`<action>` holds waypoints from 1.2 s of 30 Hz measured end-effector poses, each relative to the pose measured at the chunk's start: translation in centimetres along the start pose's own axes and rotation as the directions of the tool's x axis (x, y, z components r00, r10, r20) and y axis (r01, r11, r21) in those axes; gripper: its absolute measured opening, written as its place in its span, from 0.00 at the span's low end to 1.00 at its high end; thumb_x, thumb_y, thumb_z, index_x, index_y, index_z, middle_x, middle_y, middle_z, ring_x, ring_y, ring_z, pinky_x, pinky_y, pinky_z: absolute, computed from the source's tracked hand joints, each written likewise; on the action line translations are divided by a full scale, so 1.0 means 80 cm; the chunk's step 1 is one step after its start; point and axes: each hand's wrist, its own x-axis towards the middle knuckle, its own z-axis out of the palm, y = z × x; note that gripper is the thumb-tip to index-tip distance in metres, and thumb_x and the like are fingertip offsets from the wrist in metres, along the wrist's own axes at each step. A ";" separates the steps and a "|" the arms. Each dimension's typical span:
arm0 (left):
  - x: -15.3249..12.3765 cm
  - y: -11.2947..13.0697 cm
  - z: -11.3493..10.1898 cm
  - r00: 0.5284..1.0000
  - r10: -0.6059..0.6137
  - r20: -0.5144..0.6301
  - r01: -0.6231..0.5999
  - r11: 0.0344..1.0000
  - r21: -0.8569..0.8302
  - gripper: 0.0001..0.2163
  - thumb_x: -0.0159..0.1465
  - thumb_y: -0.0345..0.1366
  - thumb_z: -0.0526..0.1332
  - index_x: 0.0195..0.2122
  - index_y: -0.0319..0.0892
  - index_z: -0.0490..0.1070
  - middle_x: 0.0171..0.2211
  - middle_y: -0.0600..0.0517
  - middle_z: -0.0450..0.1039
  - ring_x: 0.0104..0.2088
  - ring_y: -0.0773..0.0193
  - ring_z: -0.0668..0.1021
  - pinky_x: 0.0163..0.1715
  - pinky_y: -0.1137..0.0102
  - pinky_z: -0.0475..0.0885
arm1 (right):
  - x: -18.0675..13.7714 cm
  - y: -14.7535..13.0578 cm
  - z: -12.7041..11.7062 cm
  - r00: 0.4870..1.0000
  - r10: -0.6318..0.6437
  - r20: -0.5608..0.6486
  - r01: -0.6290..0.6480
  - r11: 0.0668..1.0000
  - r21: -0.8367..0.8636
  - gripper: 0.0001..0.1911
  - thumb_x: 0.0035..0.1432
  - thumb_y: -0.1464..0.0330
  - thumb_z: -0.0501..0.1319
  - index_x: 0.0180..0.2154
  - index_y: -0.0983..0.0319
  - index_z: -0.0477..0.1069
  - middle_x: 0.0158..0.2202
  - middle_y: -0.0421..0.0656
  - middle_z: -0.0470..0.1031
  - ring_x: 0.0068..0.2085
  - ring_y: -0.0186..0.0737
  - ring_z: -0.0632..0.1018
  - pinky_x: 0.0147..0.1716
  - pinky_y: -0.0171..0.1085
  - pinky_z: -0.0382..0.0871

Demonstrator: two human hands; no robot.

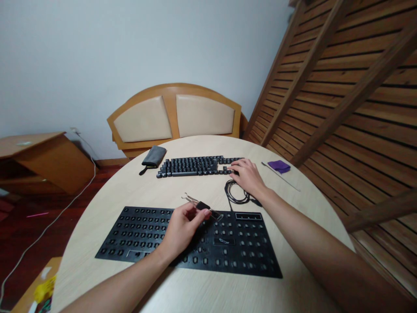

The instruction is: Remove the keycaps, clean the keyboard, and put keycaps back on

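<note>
Left hand (179, 226) grips one keycap puller (203, 206) over one keyboard base (208, 244) toward the table's (107, 195) near edge; right hand (246, 174), grip unclear, is at one keycap block (190, 166) farther back.

1. Left hand (182, 224) has a wire puller (203, 205) with a black grip pinched up — right above the black keyboard (243, 256).
2. Right hand (247, 174) is down at the right end of the keycaps (190, 166), all laid out in rows.
3. Coiled cable (239, 200) by that wrist.
4. Grey pouch (154, 156) left, purple cloth (279, 166) right — pale table (302, 217).
</note>
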 end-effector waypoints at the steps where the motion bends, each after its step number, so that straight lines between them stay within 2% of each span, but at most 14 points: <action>1: 0.000 0.000 0.000 1.000 0.002 -0.001 -0.002 1.000 -0.002 0.17 0.62 0.49 0.65 0.29 0.39 0.77 0.26 0.48 0.80 0.26 0.62 0.77 0.28 0.70 0.70 | 0.000 -0.001 -0.003 1.000 -0.001 -0.005 0.001 1.000 0.006 0.11 0.62 0.70 0.64 0.46 0.58 0.80 0.52 0.48 0.78 0.55 0.55 0.69 0.51 0.54 0.65; 5: 0.001 0.000 0.001 1.000 0.009 -0.006 -0.009 1.000 -0.016 0.16 0.62 0.49 0.65 0.29 0.40 0.77 0.27 0.48 0.80 0.26 0.62 0.78 0.28 0.70 0.70 | -0.002 -0.013 -0.020 1.000 -0.002 -0.031 0.003 0.999 0.040 0.12 0.63 0.70 0.62 0.48 0.57 0.79 0.52 0.49 0.78 0.56 0.56 0.70 0.52 0.55 0.65; 9: 0.001 -0.002 0.001 1.000 0.021 -0.022 -0.022 1.000 -0.015 0.15 0.63 0.47 0.65 0.28 0.40 0.76 0.27 0.48 0.81 0.27 0.62 0.78 0.29 0.69 0.71 | -0.009 -0.042 -0.048 0.999 -0.019 -0.030 0.022 0.994 0.103 0.11 0.67 0.67 0.59 0.44 0.58 0.80 0.48 0.50 0.80 0.53 0.55 0.73 0.51 0.54 0.66; 12: 0.002 -0.003 0.001 0.999 0.032 -0.030 -0.033 0.999 -0.008 0.15 0.63 0.47 0.65 0.28 0.40 0.76 0.26 0.48 0.81 0.28 0.61 0.79 0.29 0.69 0.70 | -0.021 -0.075 -0.071 0.991 -0.111 0.069 0.094 0.973 0.212 0.12 0.69 0.62 0.58 0.39 0.57 0.80 0.40 0.44 0.83 0.43 0.45 0.79 0.46 0.45 0.70; 14: 0.003 -0.003 0.000 0.999 0.039 -0.028 -0.039 0.999 -0.011 0.15 0.63 0.48 0.65 0.28 0.40 0.76 0.26 0.48 0.80 0.27 0.61 0.78 0.29 0.69 0.70 | -0.029 -0.096 -0.083 0.960 -0.188 0.208 0.085 0.903 0.422 0.12 0.68 0.61 0.59 0.41 0.57 0.80 0.38 0.43 0.83 0.38 0.41 0.80 0.42 0.40 0.72; 17: 0.003 -0.003 0.000 0.999 0.048 -0.021 -0.048 0.998 -0.031 0.15 0.63 0.48 0.65 0.29 0.40 0.76 0.26 0.49 0.80 0.28 0.62 0.78 0.30 0.69 0.70 | -0.037 -0.118 -0.091 0.912 -0.275 0.304 0.070 0.835 0.546 0.12 0.65 0.61 0.63 0.46 0.58 0.79 0.35 0.41 0.83 0.35 0.39 0.81 0.38 0.37 0.72; 20: 0.003 -0.004 -0.001 0.998 0.057 -0.015 -0.058 0.997 -0.047 0.15 0.64 0.47 0.64 0.28 0.40 0.75 0.26 0.50 0.80 0.28 0.62 0.78 0.31 0.70 0.71 | -0.040 -0.126 -0.089 0.882 -0.330 0.336 0.091 0.819 0.566 0.11 0.63 0.64 0.64 0.45 0.59 0.80 0.33 0.41 0.83 0.33 0.39 0.81 0.36 0.36 0.70; 25: 0.001 -0.005 -0.001 0.998 0.055 -0.014 -0.055 0.998 -0.026 0.14 0.64 0.46 0.65 0.27 0.41 0.74 0.26 0.50 0.79 0.28 0.63 0.78 0.30 0.70 0.70 | -0.039 -0.128 -0.084 0.852 -0.383 0.357 0.088 0.777 0.624 0.07 0.64 0.66 0.64 0.40 0.58 0.82 0.34 0.40 0.84 0.33 0.37 0.81 0.35 0.34 0.70; 28: 0.001 -0.006 0.000 0.999 0.047 -0.007 -0.047 0.999 -0.005 0.15 0.64 0.47 0.64 0.28 0.41 0.74 0.26 0.50 0.79 0.28 0.62 0.78 0.30 0.70 0.70 | -0.039 -0.128 -0.084 0.850 -0.377 0.369 0.068 0.772 0.632 0.07 0.65 0.67 0.64 0.40 0.58 0.81 0.35 0.41 0.84 0.35 0.38 0.82 0.36 0.35 0.71; 31: 0.001 -0.009 0.001 0.999 0.044 0.027 -0.043 0.998 -0.035 0.12 0.64 0.45 0.65 0.37 0.40 0.76 0.32 0.49 0.81 0.33 0.60 0.81 0.36 0.68 0.74 | -0.036 -0.122 -0.085 0.883 -0.333 0.332 0.078 0.800 0.595 0.08 0.65 0.66 0.63 0.40 0.58 0.81 0.35 0.42 0.84 0.35 0.40 0.82 0.38 0.36 0.71; 34: -0.002 -0.010 0.003 0.994 0.071 0.079 -0.069 0.997 -0.027 0.13 0.64 0.41 0.66 0.47 0.41 0.74 0.41 0.47 0.82 0.40 0.58 0.82 0.45 0.63 0.75 | -0.029 -0.101 -0.091 0.953 -0.182 0.241 0.025 0.843 0.537 0.09 0.65 0.65 0.61 0.40 0.58 0.81 0.36 0.43 0.84 0.36 0.41 0.81 0.38 0.37 0.72; 36: -0.005 -0.008 0.003 0.988 0.098 0.117 -0.105 0.993 0.059 0.12 0.65 0.39 0.65 0.48 0.42 0.74 0.44 0.45 0.81 0.44 0.57 0.82 0.48 0.61 0.75 | -0.023 -0.075 -0.096 0.990 -0.021 0.140 -0.047 0.885 0.464 0.10 0.65 0.64 0.60 0.40 0.58 0.80 0.38 0.43 0.84 0.37 0.42 0.82 0.39 0.38 0.73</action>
